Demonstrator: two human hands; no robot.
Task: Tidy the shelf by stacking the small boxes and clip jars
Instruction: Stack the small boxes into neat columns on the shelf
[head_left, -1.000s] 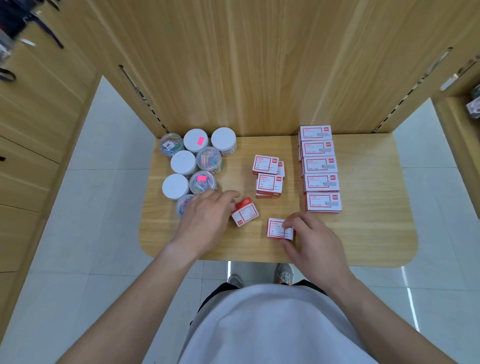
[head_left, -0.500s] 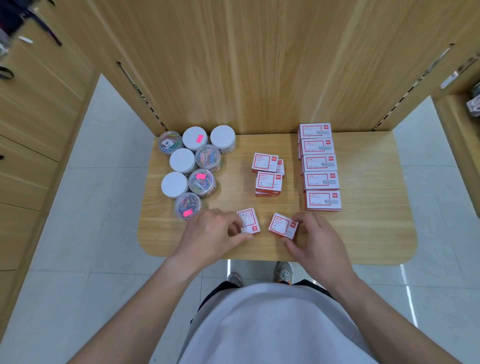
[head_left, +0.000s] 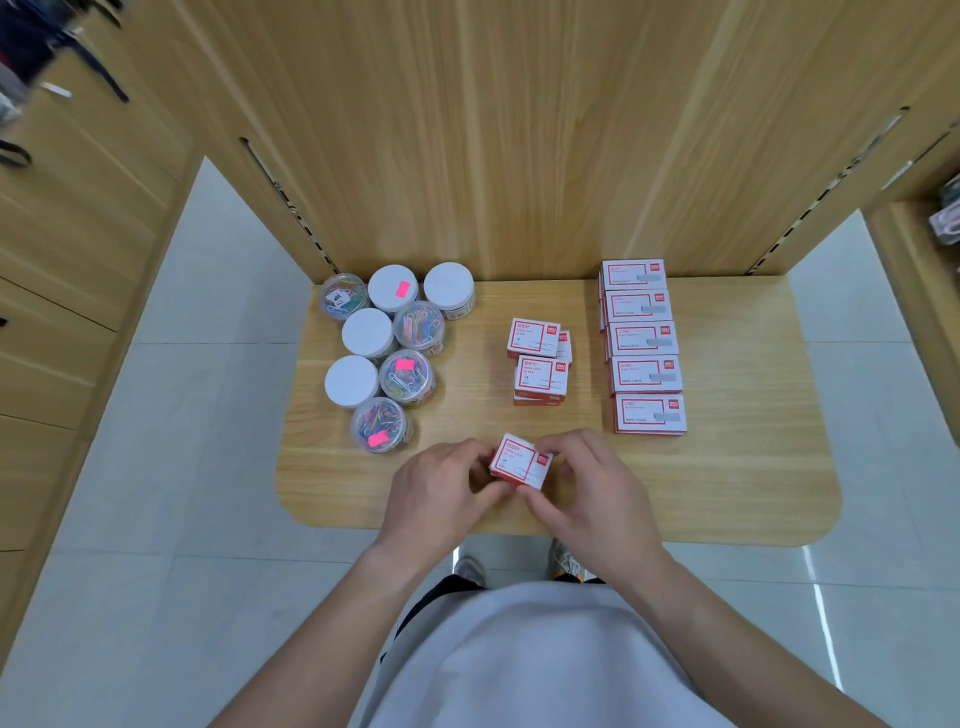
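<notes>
Near the front edge of the wooden shelf (head_left: 727, 483), my left hand (head_left: 441, 493) and my right hand (head_left: 592, 493) meet around small red-and-white boxes (head_left: 521, 461), one laid on top of another. Both hands pinch this little stack from its two sides. Behind it stand two short piles of the same small boxes (head_left: 540, 358). A row of several larger red-and-white boxes (head_left: 644, 345) runs along the right. Several round clip jars (head_left: 387, 353), some with white lids and some showing coloured clips, cluster at the back left.
The shelf backs onto a tall wooden panel (head_left: 493, 130). White tiled floor (head_left: 197, 467) lies below on both sides. Wooden cabinets stand at the left, and another shelf unit (head_left: 930, 249) at the far right.
The two small boxes, held apart before, have come together into one stack between my hands. Both hands moved toward the middle of the shelf front.
</notes>
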